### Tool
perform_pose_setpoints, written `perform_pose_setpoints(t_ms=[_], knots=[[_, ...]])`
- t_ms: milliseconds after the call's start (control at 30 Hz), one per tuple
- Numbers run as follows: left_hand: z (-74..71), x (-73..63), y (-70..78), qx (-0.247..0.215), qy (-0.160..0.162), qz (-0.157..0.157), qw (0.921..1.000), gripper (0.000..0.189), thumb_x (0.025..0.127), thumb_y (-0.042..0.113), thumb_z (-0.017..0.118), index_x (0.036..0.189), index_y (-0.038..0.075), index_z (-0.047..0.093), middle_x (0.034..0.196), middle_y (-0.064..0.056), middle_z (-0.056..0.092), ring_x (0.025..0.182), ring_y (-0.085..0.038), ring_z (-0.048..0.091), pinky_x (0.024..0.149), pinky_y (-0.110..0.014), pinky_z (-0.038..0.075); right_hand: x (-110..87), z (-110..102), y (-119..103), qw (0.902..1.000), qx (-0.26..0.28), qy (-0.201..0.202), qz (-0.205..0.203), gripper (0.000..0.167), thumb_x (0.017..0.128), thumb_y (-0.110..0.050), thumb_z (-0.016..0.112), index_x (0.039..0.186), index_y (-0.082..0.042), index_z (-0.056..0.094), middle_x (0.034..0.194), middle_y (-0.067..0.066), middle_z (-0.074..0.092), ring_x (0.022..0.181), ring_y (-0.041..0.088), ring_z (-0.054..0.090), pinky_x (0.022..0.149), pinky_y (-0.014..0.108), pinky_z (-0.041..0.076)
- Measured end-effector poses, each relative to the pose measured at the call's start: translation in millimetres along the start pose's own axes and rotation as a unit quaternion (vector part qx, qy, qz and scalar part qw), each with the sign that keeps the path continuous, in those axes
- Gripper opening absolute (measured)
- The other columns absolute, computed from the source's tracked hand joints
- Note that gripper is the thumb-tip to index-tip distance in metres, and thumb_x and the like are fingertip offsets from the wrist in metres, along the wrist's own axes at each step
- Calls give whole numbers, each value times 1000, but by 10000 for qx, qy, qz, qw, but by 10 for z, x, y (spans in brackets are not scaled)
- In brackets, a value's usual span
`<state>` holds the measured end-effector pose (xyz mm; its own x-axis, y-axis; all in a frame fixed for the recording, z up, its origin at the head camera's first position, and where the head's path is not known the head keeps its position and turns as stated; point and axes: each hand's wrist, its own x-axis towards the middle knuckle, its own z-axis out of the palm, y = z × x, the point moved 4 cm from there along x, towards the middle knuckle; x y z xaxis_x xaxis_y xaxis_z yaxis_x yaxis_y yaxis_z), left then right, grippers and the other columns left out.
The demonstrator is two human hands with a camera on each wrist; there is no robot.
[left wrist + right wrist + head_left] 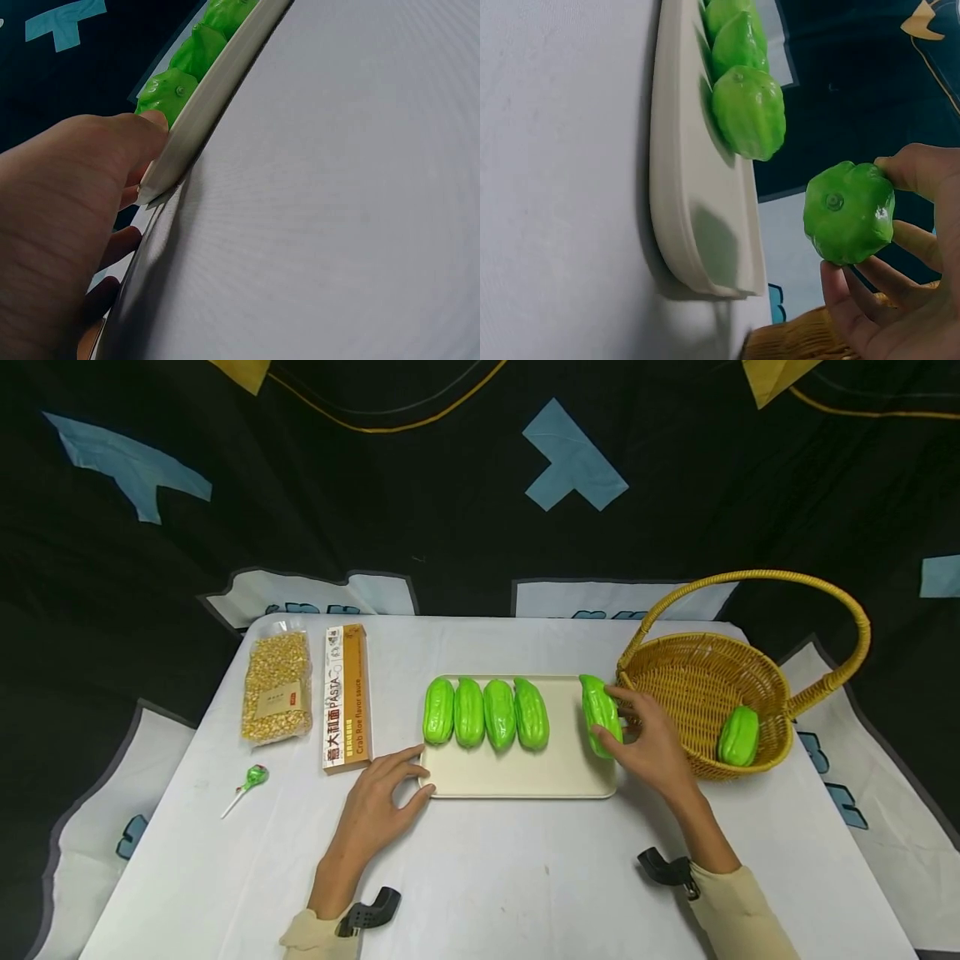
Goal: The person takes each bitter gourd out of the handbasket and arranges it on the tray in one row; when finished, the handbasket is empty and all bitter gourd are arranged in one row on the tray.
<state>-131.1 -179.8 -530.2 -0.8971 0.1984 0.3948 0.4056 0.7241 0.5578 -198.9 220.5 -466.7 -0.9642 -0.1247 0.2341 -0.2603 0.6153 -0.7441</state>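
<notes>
My right hand (651, 739) holds a green bitter melon (600, 714) between thumb and fingers, raised over the right end of the cream tray (517, 781). In the right wrist view its blunt, lobed end (849, 214) faces the camera, apart from the tray below. Several like bitter melons (500, 714) lie side by side across the tray's left part. Another bitter melon (739, 737) lies inside the wicker basket (686, 693), right of the tray. At the tray's left edge and near corner, my left hand (381, 802) rests its thumb and relaxed fingertips; the thumb (142, 135) touches the rim.
The basket's tall handle (750, 575) arches over it. To the left are a bag of corn kernels (276, 685), a pasta box (347, 697) and a green-wrapped lollipop (255, 777). A white cloth (517, 877) covers the table, with a dark curtain (450, 510) behind.
</notes>
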Motion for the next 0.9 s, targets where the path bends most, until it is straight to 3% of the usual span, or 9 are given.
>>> perform_pose_setpoints(t_ms=[367, 633, 900], knots=[[0, 1, 4, -34, -39, -36, 10000, 23, 88, 22, 92, 106, 15, 79, 145, -6, 69, 130, -33, 65, 111, -52, 52, 37, 168, 107, 9981, 399, -287, 375, 67, 95, -15, 83, 153, -4, 54, 142, 25, 57, 124, 46, 66, 98, 58, 62], [-4, 4, 3, -4, -54, -84, 10000, 24, 88, 23, 92, 106, 15, 79, 146, -5, 68, 131, -32, 64, 112, -53, 51, 51, 252, 116, 9983, 279, -335, 398, 67, 95, -18, 84, 154, -7, 55, 148, 24, 56, 125, 47, 66, 97, 57, 63], [2, -1, 4, -10, -66, -94, 9999, 23, 88, 22, 91, 106, 15, 79, 146, -5, 68, 131, -33, 65, 112, -53, 52, 61, 355, 120, 9976, 254, -451, 468, 66, 95, -20, 84, 153, -9, 56, 141, 23, 59, 123, 45, 67, 96, 55, 63]])
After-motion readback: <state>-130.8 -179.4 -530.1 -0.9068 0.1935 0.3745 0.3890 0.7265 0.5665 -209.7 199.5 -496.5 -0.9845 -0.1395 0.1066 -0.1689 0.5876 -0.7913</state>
